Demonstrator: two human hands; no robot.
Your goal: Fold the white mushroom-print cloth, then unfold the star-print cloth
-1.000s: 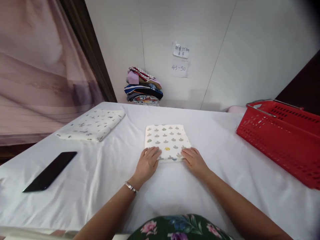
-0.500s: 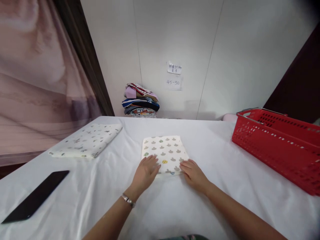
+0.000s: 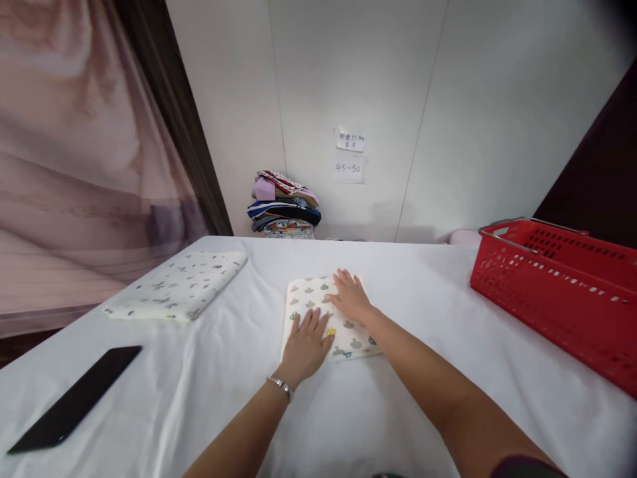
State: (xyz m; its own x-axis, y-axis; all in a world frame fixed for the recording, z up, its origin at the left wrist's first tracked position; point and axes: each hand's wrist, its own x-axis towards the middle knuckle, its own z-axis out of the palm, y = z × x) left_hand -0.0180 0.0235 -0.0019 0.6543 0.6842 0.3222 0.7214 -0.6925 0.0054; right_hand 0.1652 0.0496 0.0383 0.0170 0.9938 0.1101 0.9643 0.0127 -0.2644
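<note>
A folded white cloth [image 3: 303, 292] printed with grey, green and yellow shapes lies flat in front of me. My left hand [image 3: 307, 343] rests on its near left part, fingers spread, a silver bracelet at the wrist. Across the cloth's far right part lies my right hand [image 3: 350, 296], its fingers also apart and flat. Neither hand grips anything. My right hand and forearm hide some of the cloth's right side.
A second folded patterned cloth [image 3: 182, 282] lies at the table's left, behind a black flat slab [image 3: 74, 401]. On the right stands a red basket [image 3: 552, 292] with metal handles. Beyond the white-covered table [image 3: 418, 398] is a pile of folded fabrics [image 3: 284, 211] against the wall.
My right hand has moved from the cloth's near right corner up to its far right part. My left hand stays on the near left, fingers now more spread. The view has shifted slightly.
</note>
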